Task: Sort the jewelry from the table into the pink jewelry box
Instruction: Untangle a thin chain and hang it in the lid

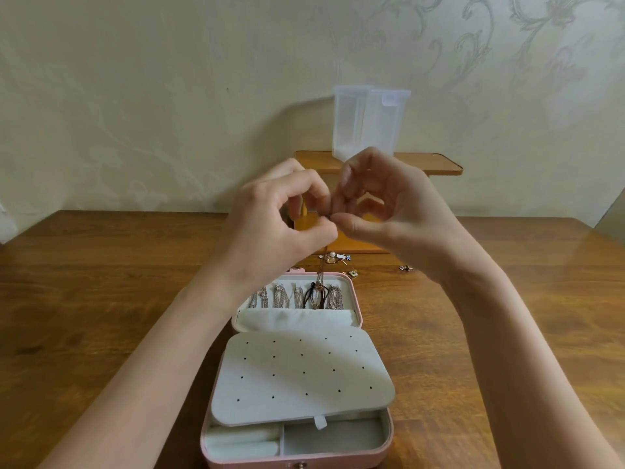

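Observation:
The pink jewelry box [387, 441] lies open in front of me on the wooden table [101, 299]. A white perforated earring panel [301, 377] covers its base, and several chains [294, 296] hang in the lid. Above the lid, my left hand [280, 228] and my right hand [389, 211] meet fingertip to fingertip. Together they pinch the top of a thin rose-gold necklace [320, 275], which hangs down into the lid. Small loose jewelry pieces [334, 258] lie on the table just behind the box, and another small piece [405, 267] lies to the right.
A small wooden stand [439, 164] sits at the back of the table against the wall. A clear plastic container [368, 120] stands on it. Bare wood stretches to both sides of the box.

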{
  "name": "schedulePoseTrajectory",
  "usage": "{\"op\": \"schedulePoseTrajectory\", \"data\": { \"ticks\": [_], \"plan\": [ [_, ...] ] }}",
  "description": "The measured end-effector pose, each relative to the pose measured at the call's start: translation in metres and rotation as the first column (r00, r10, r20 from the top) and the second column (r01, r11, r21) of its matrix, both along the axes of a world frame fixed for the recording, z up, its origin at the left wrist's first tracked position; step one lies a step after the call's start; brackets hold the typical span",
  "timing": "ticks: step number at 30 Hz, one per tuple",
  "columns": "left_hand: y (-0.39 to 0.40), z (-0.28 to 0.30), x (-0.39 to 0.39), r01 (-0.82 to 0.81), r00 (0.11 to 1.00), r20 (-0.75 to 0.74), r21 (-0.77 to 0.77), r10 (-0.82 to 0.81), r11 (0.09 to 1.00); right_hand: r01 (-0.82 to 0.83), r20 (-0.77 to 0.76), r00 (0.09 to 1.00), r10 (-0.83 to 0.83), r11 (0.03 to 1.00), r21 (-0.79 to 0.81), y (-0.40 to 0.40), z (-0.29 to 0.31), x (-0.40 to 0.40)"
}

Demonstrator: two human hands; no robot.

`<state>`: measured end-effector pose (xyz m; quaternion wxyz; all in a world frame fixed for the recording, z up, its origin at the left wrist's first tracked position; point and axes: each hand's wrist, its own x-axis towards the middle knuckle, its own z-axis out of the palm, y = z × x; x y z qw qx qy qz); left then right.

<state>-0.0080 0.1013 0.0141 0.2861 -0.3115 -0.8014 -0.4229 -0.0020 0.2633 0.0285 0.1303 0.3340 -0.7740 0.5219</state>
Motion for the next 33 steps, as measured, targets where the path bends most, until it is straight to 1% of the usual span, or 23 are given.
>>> {"op": "schedulePoseTrajectory", "data": {
  "ticks": [2, 5, 7, 10, 12, 14, 16, 18, 19, 21, 23, 25, 28, 30, 33],
  "plan": [
    [0.0, -0.001, -0.001, 0.004, 1.0, 0.025, -0.03, -0.003, 1.0, 0.021, -0.005, 1.0, -0.021, 0.999, 0.049, -0.001, -0.001, -0.001],
    [0.001, -0.003, -0.001, -0.05, 0.997, -0.069, -0.11, 0.042, 0.993, 0.073, 0.001, 0.997, -0.073, 0.994, 0.082, -0.001, -0.004, -0.004],
    [0.001, -0.003, -0.002, -0.088, 0.987, -0.145, -0.144, 0.067, 0.986, 0.072, 0.033, 0.997, -0.074, 0.995, 0.065, -0.001, -0.005, -0.004],
    [0.001, -0.004, -0.002, -0.118, 0.973, -0.217, -0.172, 0.079, 0.978, 0.023, 0.111, 0.994, -0.021, 1.0, -0.017, -0.001, -0.006, -0.004],
    [0.003, -0.006, -0.003, -0.204, 0.943, -0.303, -0.211, 0.135, 0.956, 0.032, 0.131, 0.991, -0.028, 0.999, -0.024, -0.002, -0.008, -0.004],
    [0.005, -0.01, -0.004, -0.289, 0.904, -0.386, -0.241, 0.181, 0.927, 0.072, 0.129, 0.989, -0.072, 0.997, 0.006, -0.002, -0.009, -0.005],
    [0.007, -0.013, -0.005, -0.337, 0.868, -0.459, -0.267, 0.188, 0.903, 0.128, 0.098, 0.986, -0.133, 0.99, 0.055, -0.003, -0.009, -0.005],
    [0.008, -0.015, -0.005, -0.363, 0.849, -0.495, -0.285, 0.188, 0.887, 0.171, 0.049, 0.983, -0.178, 0.978, 0.115, -0.004, -0.007, -0.003],
    [0.009, -0.016, -0.005, -0.362, 0.855, -0.48, -0.28, 0.197, 0.889, 0.193, 0.017, 0.98, -0.197, 0.97, 0.151, -0.005, -0.006, -0.002],
    [0.009, -0.016, -0.004, -0.314, 0.9, -0.383, -0.243, 0.207, 0.918, 0.214, -0.024, 0.977, -0.213, 0.958, 0.19, -0.005, -0.004, -0.001],
    [0.009, -0.014, -0.003, -0.183, 0.957, -0.258, -0.173, 0.134, 0.968, 0.165, 0.015, 0.986, -0.168, 0.977, 0.135, -0.002, -0.001, 0.0],
    [0.008, -0.011, -0.003, -0.043, 0.982, -0.187, -0.11, 0.022, 0.993, 0.089, 0.092, 0.992, -0.092, 0.995, 0.037, 0.001, -0.001, 0.0],
    [0.006, -0.007, -0.002, 0.093, 0.994, -0.056, -0.008, -0.093, 0.996, 0.007, 0.14, 0.99, -0.001, 0.999, -0.041, 0.002, -0.003, -0.002],
    [0.005, -0.006, -0.002, 0.112, 0.99, 0.075, 0.1, -0.12, 0.989, -0.025, 0.132, 0.991, 0.033, 0.997, -0.068, 0.0, -0.005, -0.003],
    [0.006, -0.006, -0.003, 0.105, 0.944, 0.278, 0.256, -0.177, 0.961, -0.016, 0.075, 0.997, 0.021, 0.997, -0.071, -0.002, -0.004, -0.002]
  ]
}}
